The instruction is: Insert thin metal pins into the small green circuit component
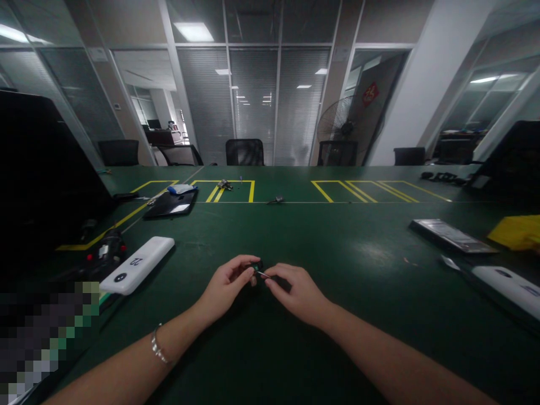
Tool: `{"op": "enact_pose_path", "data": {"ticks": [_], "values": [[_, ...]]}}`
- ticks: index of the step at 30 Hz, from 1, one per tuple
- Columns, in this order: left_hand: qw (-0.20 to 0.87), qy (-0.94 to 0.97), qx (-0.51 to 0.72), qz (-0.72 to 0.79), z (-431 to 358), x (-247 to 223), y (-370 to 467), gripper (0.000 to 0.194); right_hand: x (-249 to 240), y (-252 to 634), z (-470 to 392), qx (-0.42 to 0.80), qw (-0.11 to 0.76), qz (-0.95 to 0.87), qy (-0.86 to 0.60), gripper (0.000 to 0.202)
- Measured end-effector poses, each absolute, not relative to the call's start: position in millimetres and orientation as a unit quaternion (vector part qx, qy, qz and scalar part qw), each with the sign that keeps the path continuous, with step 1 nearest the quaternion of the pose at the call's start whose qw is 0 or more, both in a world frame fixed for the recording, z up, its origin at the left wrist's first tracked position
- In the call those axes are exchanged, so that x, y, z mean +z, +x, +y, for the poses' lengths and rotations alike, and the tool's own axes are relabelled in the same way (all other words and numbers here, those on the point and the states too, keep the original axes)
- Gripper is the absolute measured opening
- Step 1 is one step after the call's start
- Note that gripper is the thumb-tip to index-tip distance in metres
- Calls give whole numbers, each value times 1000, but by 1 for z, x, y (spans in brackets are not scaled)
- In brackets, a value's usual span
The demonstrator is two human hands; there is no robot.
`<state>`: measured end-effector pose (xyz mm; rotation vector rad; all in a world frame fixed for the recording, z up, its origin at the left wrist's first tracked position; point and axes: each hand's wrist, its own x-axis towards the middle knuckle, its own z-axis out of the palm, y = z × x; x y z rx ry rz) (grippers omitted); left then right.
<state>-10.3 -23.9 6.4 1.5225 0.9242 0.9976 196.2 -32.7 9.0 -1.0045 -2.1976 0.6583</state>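
Note:
Just above the table's near half, my left hand point(230, 284) is closed around a small black part point(257, 265) that shows a bit of green. Fingers hide most of it, so its kind does not show. My right hand point(295, 289) pinches a thin, pale, rod-like tool point(262, 274) between thumb and fingers. The tip of that tool points left and meets or nearly meets the black part; actual contact is too small to make out. Both hands are close together, with a silver bracelet point(157, 344) on my left wrist.
The green table point(295, 236) carries a white power bank point(139, 264) at left and another white device point(506, 287) at right. A black tablet-like slab point(171, 207), a small dark connector point(277, 199), metal pieces point(225, 184) and a flat silver-topped box point(451, 236) lie farther away.

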Motion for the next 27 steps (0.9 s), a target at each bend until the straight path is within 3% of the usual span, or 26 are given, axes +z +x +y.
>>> {"op": "enact_pose_path", "data": {"ticks": [27], "values": [[499, 634, 424, 412, -25, 10, -11, 25, 9, 195, -32, 245, 304, -832, -395, 19]]}}
